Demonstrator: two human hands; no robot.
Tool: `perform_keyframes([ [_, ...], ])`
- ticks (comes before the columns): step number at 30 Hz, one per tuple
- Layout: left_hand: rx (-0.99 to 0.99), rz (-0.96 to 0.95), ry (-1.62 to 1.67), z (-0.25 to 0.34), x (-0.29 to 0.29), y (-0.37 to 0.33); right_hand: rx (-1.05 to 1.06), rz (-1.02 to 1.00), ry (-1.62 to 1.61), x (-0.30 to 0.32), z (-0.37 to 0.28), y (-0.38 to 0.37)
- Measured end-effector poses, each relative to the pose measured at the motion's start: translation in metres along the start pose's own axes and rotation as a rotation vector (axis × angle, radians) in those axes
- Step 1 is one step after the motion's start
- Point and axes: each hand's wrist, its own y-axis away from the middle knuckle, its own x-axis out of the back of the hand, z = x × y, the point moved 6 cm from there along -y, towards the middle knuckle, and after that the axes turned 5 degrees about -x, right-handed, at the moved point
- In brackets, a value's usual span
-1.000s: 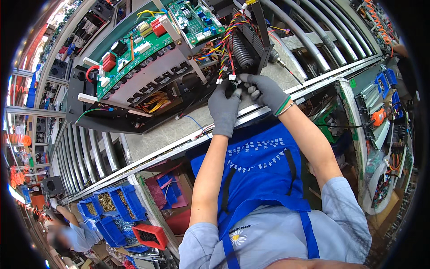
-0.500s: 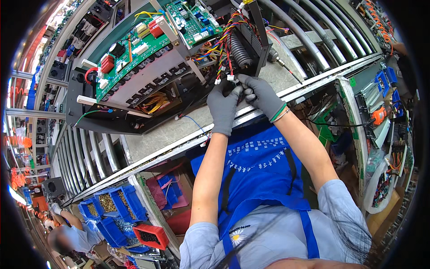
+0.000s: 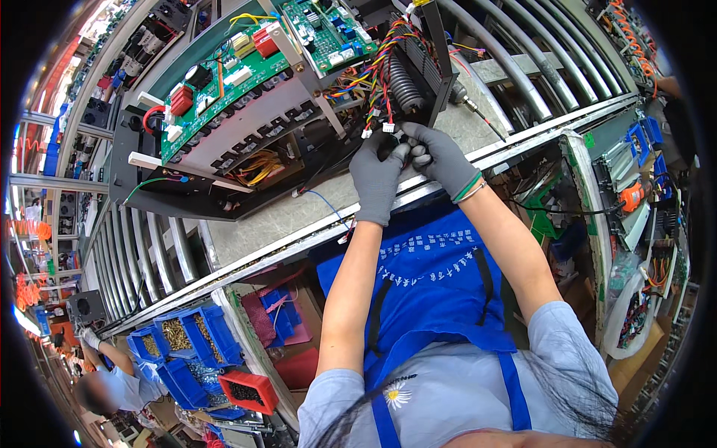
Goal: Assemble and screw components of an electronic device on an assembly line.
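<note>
My left hand (image 3: 376, 179) and my right hand (image 3: 444, 161), both in grey gloves, meet at the front edge of an open black metal chassis (image 3: 175, 203). Their fingers are closed and pinch at something small and dark, mostly hidden between the fingertips. Just beyond the fingertips, white plug connectors (image 3: 388, 128) hang from a bundle of coloured wires (image 3: 386, 63). Behind them a black ribbed coil (image 3: 404, 88) sits inside the chassis. Green circuit boards (image 3: 258, 73) with red and white components are mounted on the chassis to the left.
A pen-shaped power screwdriver (image 3: 469, 103) lies right of the chassis, near metal rollers (image 3: 515, 63). Blue bins (image 3: 216, 337) of screws and a red bin (image 3: 249, 392) stand at lower left. A co-worker (image 3: 112, 384) is at far left. A loose blue wire (image 3: 326, 202) crosses the bench edge.
Both hands have shifted very slightly to the right, still close together with fingers pinched. The co-worker at far left has moved a little.
</note>
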Motion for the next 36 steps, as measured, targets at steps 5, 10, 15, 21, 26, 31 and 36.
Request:
perform_keyframes([
  [5, -0.014, 0.011, -0.061, -0.005, 0.002, -0.001, -0.01, -0.055, 0.087, -0.001, 0.0, 0.001],
  [10, -0.029, 0.038, -0.067, 0.0, 0.002, -0.003, -0.054, -0.077, 0.047, -0.002, 0.001, 0.001],
  [15, -0.049, -0.013, -0.011, 0.007, 0.001, -0.002, -0.024, -0.08, -0.004, -0.002, 0.001, 0.0],
  [21, -0.028, -0.014, -0.078, 0.011, 0.001, 0.0, 0.03, -0.078, -0.002, -0.006, -0.001, 0.007],
  [26, -0.02, 0.009, -0.066, 0.004, -0.002, -0.002, 0.0, -0.089, -0.116, -0.001, 0.004, -0.001],
  [31, 0.041, 0.014, -0.078, 0.0, -0.001, -0.002, -0.012, -0.114, -0.098, -0.001, 0.005, -0.003],
  [36, 0.017, 0.001, -0.08, -0.01, -0.003, -0.005, 0.003, -0.105, -0.098, -0.002, 0.004, -0.001],
])
